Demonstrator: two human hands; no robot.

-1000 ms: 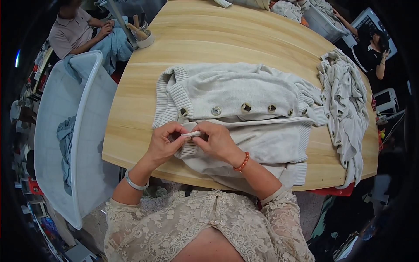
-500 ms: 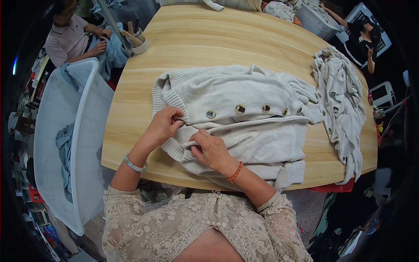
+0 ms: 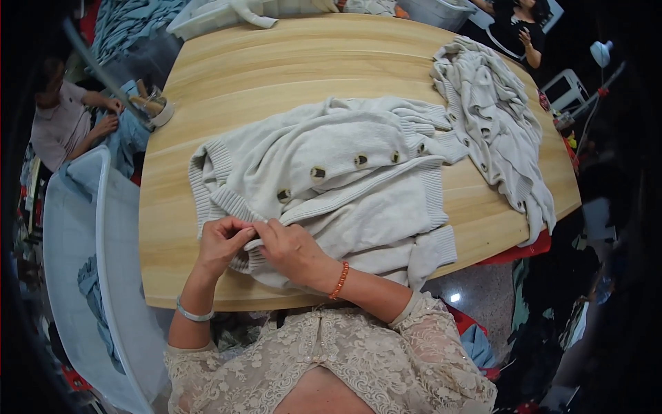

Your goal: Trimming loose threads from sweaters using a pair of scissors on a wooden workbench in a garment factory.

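Note:
A cream knitted cardigan (image 3: pixel 358 159) lies on its back across the table, its ribbed collar towards my left and a row of dark buttons down one front edge. At the collar end, my left hand (image 3: pixel 222 243) pinches the ribbed front band between thumb and fingers. My right hand (image 3: pixel 295 254) meets it there, fingers closed on the same edge of the cardigan. The fingertips of both hands touch, and whatever is between them, perhaps a button, is hidden. A second cream cardigan (image 3: pixel 493 121) lies crumpled at the right side of the table.
The wooden table (image 3: pixel 276 65) has a curved edge. A white tub (image 3: pixel 103 228) with blue cloth stands at the left, near a seated person (image 3: pixel 69 124) handling blue cloth. A small tool pot (image 3: pixel 163 112) sits at the table's left edge. Another person (image 3: pixel 520 31) is at the far right.
Both hands have come together at the cardigan's front edge. The collar end has been drawn nearer to me, and the two front edges now lie closer. The view has shifted to the right.

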